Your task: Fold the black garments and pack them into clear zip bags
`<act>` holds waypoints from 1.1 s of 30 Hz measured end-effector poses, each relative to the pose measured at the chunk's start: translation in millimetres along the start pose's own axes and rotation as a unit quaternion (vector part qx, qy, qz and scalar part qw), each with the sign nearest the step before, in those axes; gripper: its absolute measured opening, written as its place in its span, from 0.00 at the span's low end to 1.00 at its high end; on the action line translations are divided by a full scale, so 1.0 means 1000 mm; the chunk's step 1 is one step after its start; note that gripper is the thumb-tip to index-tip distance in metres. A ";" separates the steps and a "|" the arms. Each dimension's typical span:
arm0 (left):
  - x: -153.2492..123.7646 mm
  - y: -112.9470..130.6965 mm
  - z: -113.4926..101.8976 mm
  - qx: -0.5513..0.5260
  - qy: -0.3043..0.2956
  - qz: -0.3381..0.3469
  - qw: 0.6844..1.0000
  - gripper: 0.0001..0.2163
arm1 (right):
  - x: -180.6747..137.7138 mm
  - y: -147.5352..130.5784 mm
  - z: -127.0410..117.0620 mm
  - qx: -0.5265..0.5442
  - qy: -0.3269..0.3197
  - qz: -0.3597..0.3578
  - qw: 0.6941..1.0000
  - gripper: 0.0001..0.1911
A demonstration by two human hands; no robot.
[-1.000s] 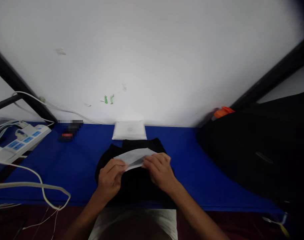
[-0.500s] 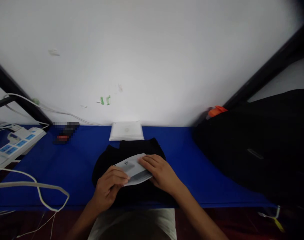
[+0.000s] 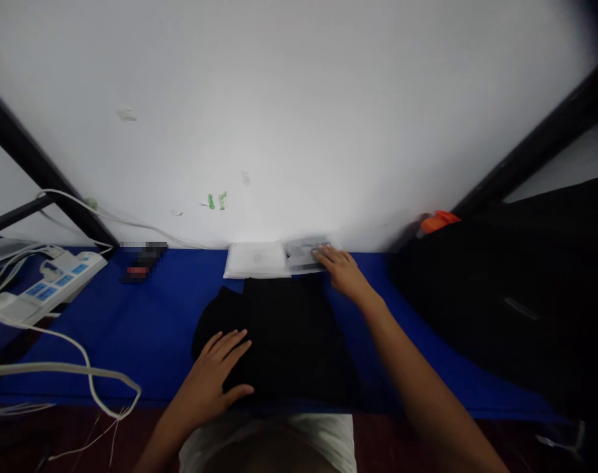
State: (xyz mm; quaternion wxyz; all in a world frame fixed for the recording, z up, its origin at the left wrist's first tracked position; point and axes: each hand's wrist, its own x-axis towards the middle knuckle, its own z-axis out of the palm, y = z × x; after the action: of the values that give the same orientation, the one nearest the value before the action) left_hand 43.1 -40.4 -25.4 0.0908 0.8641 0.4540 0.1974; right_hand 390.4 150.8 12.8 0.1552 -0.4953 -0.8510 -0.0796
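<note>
My left hand [image 3: 220, 371] lies with fingers spread and thumb out on the left part of a folded black garment [image 3: 289, 335]. Against the wall, my right hand [image 3: 342, 266] reaches over a flat grey-white plastic packet [image 3: 299, 253], its stretched fingers resting on the packet's right side. Slight blur covers the packet and those fingertips. Just left of the packet, close against it, sits a flat white packet [image 3: 256, 259] with a faint round mark.
A white power strip [image 3: 57, 286] with plugs and looping white cables [image 3: 89, 374] occupies the left side. A pixelated dark object [image 3: 146, 263] lies near the wall. On the right stands a large black bag [image 3: 486, 295] with something orange [image 3: 439, 221] behind it.
The grey-white packet has gone from between both hands to beside the white packet at the wall, with my right hand. My left hand has let go and spread onto the black garment.
</note>
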 end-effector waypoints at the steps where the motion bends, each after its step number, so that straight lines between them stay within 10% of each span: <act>1: -0.002 -0.002 -0.001 -0.002 -0.002 0.005 1.000 0.32 | -0.003 0.006 0.009 0.020 -0.018 -0.006 1.000 0.40; 8: -0.017 -0.020 -0.015 -0.021 -0.004 0.035 0.999 0.13 | -0.064 -0.039 0.000 0.165 0.034 -0.033 0.985 0.25; 18: -0.021 -0.032 -0.020 -0.033 0.030 0.046 0.998 0.07 | -0.156 -0.104 -0.042 0.229 -0.181 -0.008 0.956 0.25; 26: 0.000 -0.023 -0.030 -0.083 0.089 -0.027 0.992 0.09 | -0.147 -0.093 -0.053 0.247 -0.166 0.022 0.954 0.10; 33: 0.007 -0.022 -0.026 -0.092 0.130 -0.016 0.987 0.09 | -0.145 -0.114 -0.048 0.235 -0.176 -0.007 0.956 0.24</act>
State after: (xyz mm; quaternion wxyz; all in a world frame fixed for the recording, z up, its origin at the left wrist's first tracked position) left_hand 19.1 -22.5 -7.7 0.1135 0.8116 0.4558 0.3474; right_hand 367.1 -38.6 10.0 0.1141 -0.4454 -0.8628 0.2101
